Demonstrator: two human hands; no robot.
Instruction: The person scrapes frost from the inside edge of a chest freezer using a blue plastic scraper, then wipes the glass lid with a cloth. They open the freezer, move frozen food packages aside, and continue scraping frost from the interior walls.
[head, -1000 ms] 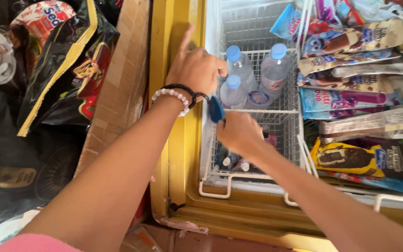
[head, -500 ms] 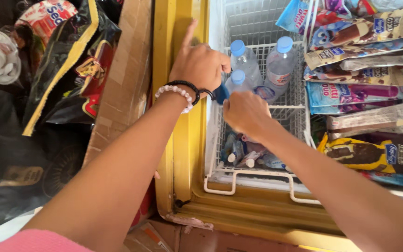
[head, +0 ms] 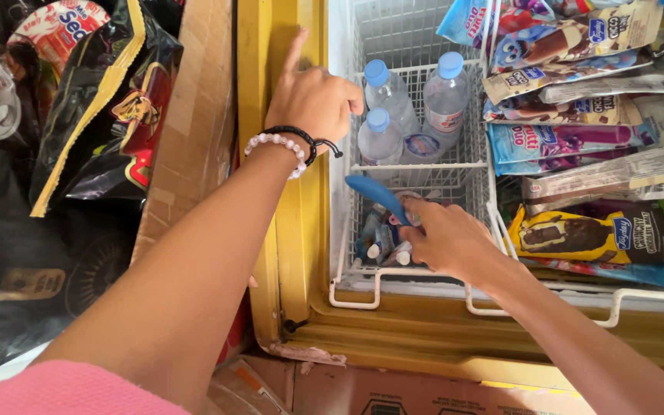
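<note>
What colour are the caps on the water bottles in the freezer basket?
Light blue caps on the clear water bottles, best seen in the head view, beside the left hand.

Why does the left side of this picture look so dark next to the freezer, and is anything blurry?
Head view: daylight falls evenly on the white wire baskets and water bottles, so they look bright; the dark snack bags at left lie in shade. The left hand and right hand are fairly sharp, the blue handle slightly soft. Straight edges bow a little towards the frame's borders.
</note>
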